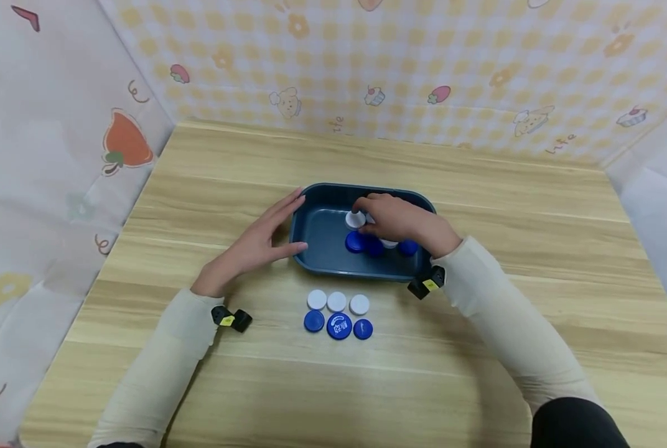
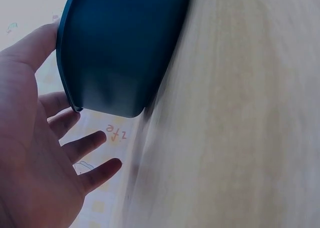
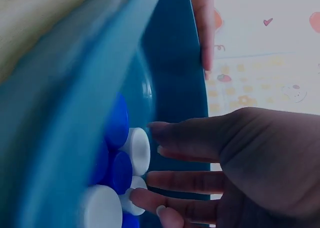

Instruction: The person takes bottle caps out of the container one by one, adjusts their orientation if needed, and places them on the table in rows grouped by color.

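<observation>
A dark blue oblong tray (image 1: 323, 252) lies on the wooden table, with several white and blue bottle caps inside its right half. My left hand (image 1: 255, 239) rests against the tray's left end, thumb and fingers spread apart at the rim; the left wrist view shows the fingers loosely extended. Reaching into the tray, my right hand (image 1: 395, 216) has its fingertips at a white cap (image 1: 354, 221). Just below that cap sits a blue cap (image 1: 354, 242). In the right wrist view, the fingers lie fairly straight beside another white cap (image 3: 139, 152); the hand partly covers caps in the head view.
In front of the tray, three white caps (image 1: 336, 302) form a row on the table (image 1: 244, 386). Directly below them is a row of three blue caps, the middle one (image 1: 339, 326) larger and printed. A patterned cloth (image 1: 401, 68) stands behind the table.
</observation>
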{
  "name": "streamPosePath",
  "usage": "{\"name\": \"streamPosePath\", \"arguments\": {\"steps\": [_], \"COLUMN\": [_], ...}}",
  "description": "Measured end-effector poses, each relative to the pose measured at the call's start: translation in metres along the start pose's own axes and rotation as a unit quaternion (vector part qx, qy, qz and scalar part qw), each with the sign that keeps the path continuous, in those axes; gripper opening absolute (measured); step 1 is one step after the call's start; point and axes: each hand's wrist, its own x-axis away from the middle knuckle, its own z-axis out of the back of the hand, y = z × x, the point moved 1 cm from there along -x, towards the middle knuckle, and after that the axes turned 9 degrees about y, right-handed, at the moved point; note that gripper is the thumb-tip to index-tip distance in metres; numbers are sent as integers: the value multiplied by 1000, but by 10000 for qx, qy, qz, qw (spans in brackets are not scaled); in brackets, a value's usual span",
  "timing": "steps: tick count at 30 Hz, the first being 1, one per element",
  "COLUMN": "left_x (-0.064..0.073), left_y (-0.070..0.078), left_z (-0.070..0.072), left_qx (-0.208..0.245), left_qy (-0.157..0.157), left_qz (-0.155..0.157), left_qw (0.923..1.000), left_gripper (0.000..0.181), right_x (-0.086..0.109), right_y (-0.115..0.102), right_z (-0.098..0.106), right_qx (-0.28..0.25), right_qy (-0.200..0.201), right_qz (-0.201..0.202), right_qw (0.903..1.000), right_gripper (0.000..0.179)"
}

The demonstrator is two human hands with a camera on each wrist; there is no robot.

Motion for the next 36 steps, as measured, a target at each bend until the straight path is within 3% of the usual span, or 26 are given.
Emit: {"name": "streamPosePath", "arguments": {"steps": [13, 19, 24, 36], "left_x": [1, 1, 1, 2], "left_y": [3, 6, 6, 4], "left_z": [4, 4, 2, 2], "left_qx": [-40, -43, 19, 2], "left_qy": [-20, -44, -56, -79], "left_qz": [-27, -158, -135, -125], "left_qw": [10000, 9999, 9999, 9999], "left_gripper": [82, 83, 82, 83], "right_x": [-16, -26, -28, -31], "right_y": [-8, -17, -20, -16], "right_z": [10, 6, 0, -2], "right_qx": [640, 1301, 1666, 1560], "right_qy": [-339, -644, -646, -576], "right_qz": [306, 430, 525, 724], "right_qw": [9969, 9885, 9825, 9834], "right_gripper": [36, 35, 31, 37]}}
